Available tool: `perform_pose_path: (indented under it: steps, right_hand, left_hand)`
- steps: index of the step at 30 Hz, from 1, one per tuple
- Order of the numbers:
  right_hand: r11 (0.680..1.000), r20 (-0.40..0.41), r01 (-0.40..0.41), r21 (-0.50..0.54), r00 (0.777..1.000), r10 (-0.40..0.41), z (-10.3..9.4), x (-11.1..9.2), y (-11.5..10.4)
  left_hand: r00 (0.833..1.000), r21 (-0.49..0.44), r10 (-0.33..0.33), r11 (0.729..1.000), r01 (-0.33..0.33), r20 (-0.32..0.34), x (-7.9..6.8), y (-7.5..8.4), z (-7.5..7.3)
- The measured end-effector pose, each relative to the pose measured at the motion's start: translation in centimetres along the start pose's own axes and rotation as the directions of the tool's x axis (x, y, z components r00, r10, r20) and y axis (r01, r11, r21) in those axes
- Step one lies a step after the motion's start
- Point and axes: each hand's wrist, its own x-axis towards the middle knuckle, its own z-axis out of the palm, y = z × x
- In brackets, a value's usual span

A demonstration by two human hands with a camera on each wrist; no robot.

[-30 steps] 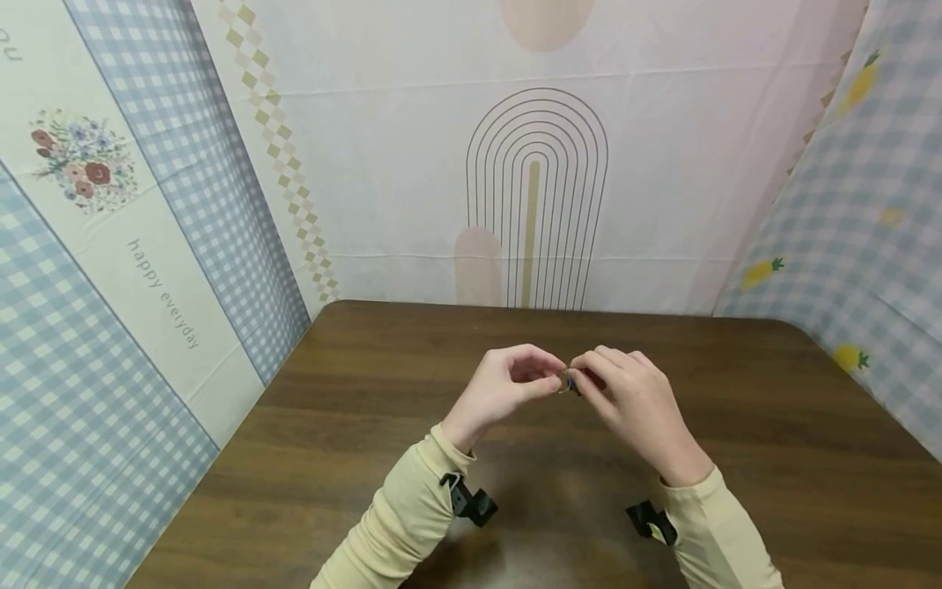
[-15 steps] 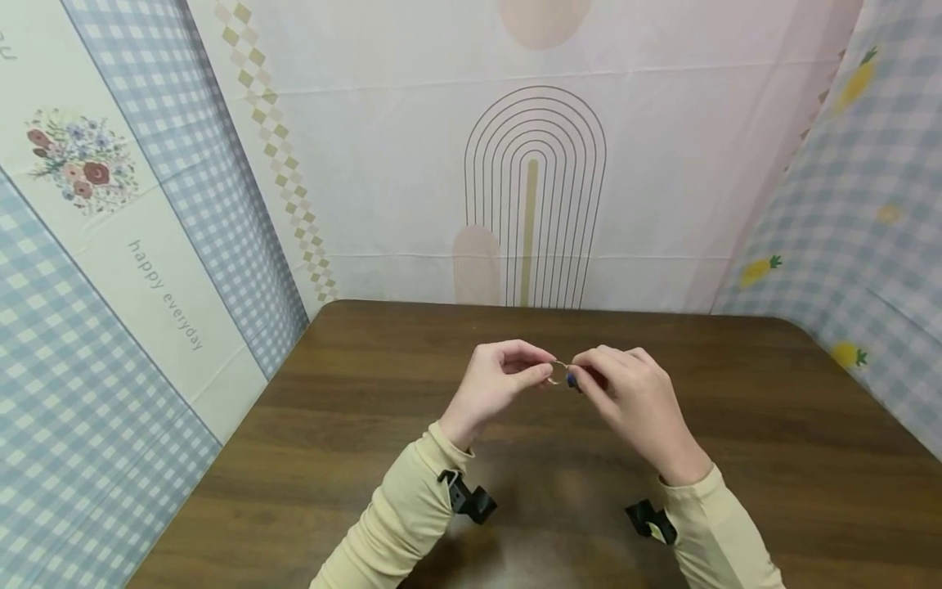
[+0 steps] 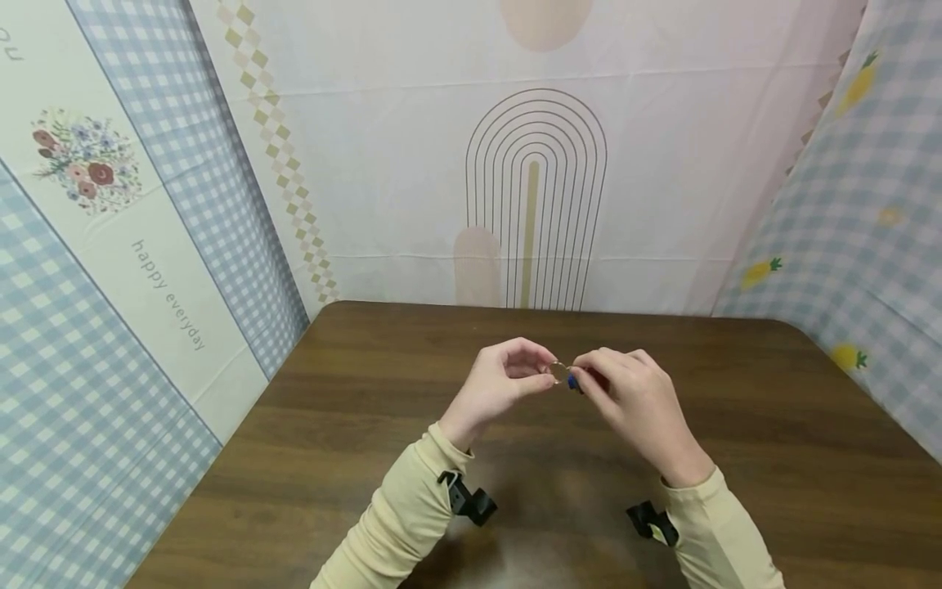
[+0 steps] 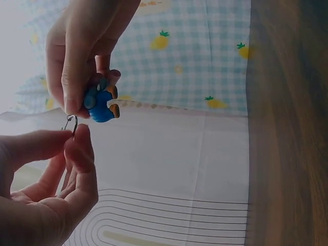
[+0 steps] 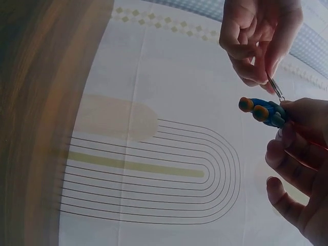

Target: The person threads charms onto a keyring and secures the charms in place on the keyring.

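Note:
Above the table, my left hand (image 3: 496,383) pinches a metal key ring (image 4: 76,124) between thumb and index finger. Opposite it, my right hand (image 3: 631,397) pinches the top of a keychain, right where it meets the ring. From the right fingers hangs the keychain's small blue figure (image 4: 101,106), with orange feet; the head camera catches only a blue bit of it. In the right wrist view the ring (image 5: 275,87) spans the short gap between both hands, and the blue figure (image 5: 264,110) sits beside the right fingertips. Fingers partly cover the ring and the figure's upper part.
Both hands are over a brown wooden table (image 3: 353,425) with rounded far corners. Behind it hangs a pale cloth (image 3: 390,188) with printed arches; checked cloths (image 3: 832,270) close off the sides. A black wrist camera mount (image 3: 471,501) is on each sleeve.
My left fingers have shifted slightly left, away from the right hand, so more of the ring's loop shows between them. The right hand has stayed nearly in place.

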Motion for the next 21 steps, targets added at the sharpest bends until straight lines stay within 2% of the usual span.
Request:
perform_pose_path:
  steps: [6,15,18,21]
  right_hand:
    - [1.000,0.003,0.002,0.023,1.000,-0.002,0.1,0.1,0.6]
    - [0.998,-0.032,0.056,0.040,0.998,-0.055,0.4,0.3,1.3]
    - [0.997,-0.038,0.062,0.041,0.997,-0.060,0.4,0.3,1.7]
    - [0.998,-0.035,0.060,0.032,0.998,-0.058,0.5,0.3,2.0]
  left_hand:
    - [0.999,-0.021,0.015,1.000,-0.016,-0.030,0.4,-0.2,0.2]
    - [0.997,0.047,0.067,0.997,-0.068,0.024,0.9,-0.3,0.6]
    - [0.997,0.064,0.070,0.995,-0.072,0.042,0.9,0.1,0.8]
    - [0.998,0.052,0.044,0.998,-0.046,0.041,0.9,0.3,1.0]
